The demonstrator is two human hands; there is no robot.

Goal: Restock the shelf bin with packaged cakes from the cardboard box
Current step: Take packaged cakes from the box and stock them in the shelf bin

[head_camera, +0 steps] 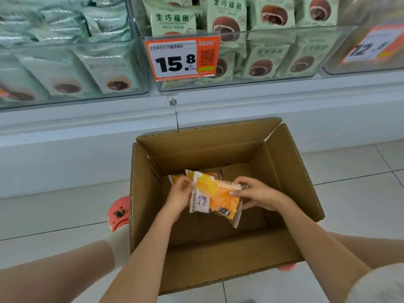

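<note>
Both hands reach down into the open brown cardboard box (218,149) standing on the white tiled floor (349,193) below the shelf. The left hand (178,194) curls its fingers round the left edge of the yellow-and-orange plastic-wrapped cake packets (218,196), while the right hand (259,196) pinches their right side, thumb on top. The packets are inside the box, lifted off its bottom; another yellow packet (175,179) lies behind the left hand. Above, clear plastic shelf bins (273,38) hold pale green packets of chocolate cakes, with an orange price tag (182,57) reading 15.8 clipped in front.
</note>
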